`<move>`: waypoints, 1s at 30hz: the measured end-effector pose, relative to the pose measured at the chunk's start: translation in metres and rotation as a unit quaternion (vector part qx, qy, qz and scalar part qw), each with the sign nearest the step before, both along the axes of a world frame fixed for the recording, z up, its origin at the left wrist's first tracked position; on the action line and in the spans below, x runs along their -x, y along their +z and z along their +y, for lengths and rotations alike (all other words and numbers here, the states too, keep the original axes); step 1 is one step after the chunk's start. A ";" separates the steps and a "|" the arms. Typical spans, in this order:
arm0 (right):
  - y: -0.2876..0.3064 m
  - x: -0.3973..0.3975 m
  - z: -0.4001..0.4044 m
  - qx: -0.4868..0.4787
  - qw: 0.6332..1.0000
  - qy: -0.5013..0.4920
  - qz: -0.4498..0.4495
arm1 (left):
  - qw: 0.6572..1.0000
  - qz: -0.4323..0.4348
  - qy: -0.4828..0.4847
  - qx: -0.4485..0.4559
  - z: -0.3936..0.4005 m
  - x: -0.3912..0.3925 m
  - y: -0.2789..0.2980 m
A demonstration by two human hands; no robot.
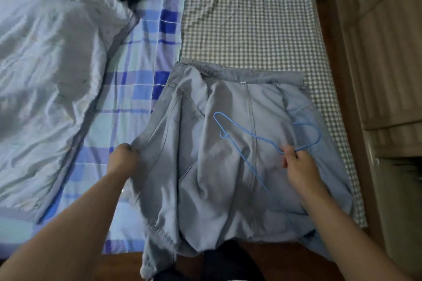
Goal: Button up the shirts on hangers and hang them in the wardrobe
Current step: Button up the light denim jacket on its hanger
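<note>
- The grey-blue shirt (219, 166) lies spread open on the near edge of the bed (141, 52), its lower part drooping over the edge toward the floor.
- The left hand (123, 157) pinches a fold of cloth at the shirt's left edge, fingers curled round it.
- The right hand (296, 164) grips a thin blue wire hanger (249, 134), which lies tilted over the shirt's inner side, hook pointing away to the right.
- The two hands are well apart.
- Beyond the shirt lies a grey checked sheet (251, 18); to the left, a blue plaid sheet (146, 52).
- A crumpled pale quilt (50, 48) fills the far left.
</note>
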State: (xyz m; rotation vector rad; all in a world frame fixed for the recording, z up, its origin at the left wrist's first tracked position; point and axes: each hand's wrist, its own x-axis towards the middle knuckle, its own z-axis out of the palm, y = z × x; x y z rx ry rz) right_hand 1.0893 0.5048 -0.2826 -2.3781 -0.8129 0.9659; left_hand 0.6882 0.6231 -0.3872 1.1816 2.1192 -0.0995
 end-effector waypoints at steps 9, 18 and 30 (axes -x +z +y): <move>0.004 0.030 0.034 0.096 0.983 0.149 -0.054 | 0.984 0.133 -0.040 0.115 -0.161 0.196 0.032; -0.004 0.026 0.045 0.140 0.970 0.172 -0.096 | 0.993 -0.031 -0.044 0.103 -0.077 0.049 0.047; -0.011 0.024 0.014 0.129 0.979 0.147 -0.051 | 0.964 -0.226 0.141 -0.002 -0.025 -0.098 0.041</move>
